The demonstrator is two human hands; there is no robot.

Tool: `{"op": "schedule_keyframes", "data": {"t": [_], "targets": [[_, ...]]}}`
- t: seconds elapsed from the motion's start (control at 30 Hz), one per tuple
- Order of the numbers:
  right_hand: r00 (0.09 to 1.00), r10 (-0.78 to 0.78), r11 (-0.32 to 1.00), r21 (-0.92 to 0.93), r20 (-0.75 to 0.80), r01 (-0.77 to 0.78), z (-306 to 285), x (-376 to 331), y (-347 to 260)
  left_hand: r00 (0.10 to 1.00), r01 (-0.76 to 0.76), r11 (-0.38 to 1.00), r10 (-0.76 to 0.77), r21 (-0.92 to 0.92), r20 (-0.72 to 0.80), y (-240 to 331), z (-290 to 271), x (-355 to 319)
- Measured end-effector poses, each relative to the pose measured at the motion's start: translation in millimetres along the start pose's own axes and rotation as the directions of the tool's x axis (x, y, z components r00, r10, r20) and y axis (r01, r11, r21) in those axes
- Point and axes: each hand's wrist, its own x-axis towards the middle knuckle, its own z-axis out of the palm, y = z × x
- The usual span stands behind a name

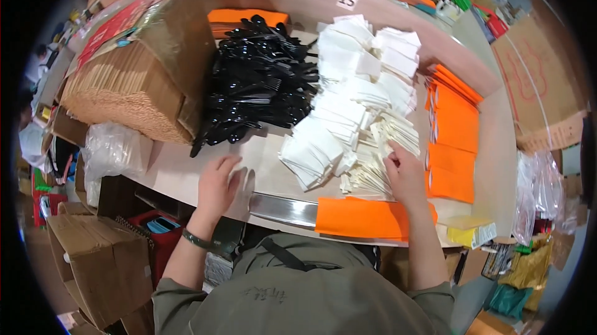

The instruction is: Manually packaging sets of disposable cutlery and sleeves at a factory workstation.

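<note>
white paper sleeves [379, 161] under right hand [405, 176], chopstick-filled carton [134, 80] beside

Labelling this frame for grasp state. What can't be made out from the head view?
- Right hand: fingertips buried in the small paper packets, so what it grips is hidden.
- Left hand: flat on the table; anything under the palm is covered.
- Black plastic cutlery: tangled heap, single pieces too small to sort.
- Cardboard box: its thin sticks blur together.
</note>
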Motion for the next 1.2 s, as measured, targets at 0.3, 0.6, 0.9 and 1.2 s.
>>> {"op": "schedule_keyframes", "data": {"t": [0.3,0.6,0.9,1.2], "targets": [[0.975,-0.139,0.938,-0.291,0.175,0.186,115.0,29.7,-38.4,0.911,-0.215,0.941,0.290,0.263,-0.293,-7.8,12.2,109.3],[0.941,-0.244,0.969,0.032,0.235,0.243,64.0,5.1,-89.5,0.920,-0.337,0.875,0.385,0.347,-0.077,-22.7,1.2,128.9],[0.769,-0.316,0.945,0.112,0.555,0.308,70.2,-46.4,-96.9,0.957,-0.168,0.986,0.158,-0.021,-0.242,12.6,-8.7,94.5],[0.761,-0.621,0.781,0.077,0.187,0.619,56.5,-64.4,-81.9,0.974,-0.169,0.949,0.202,-0.268,0.103,27.6,11.8,-37.1]]}}
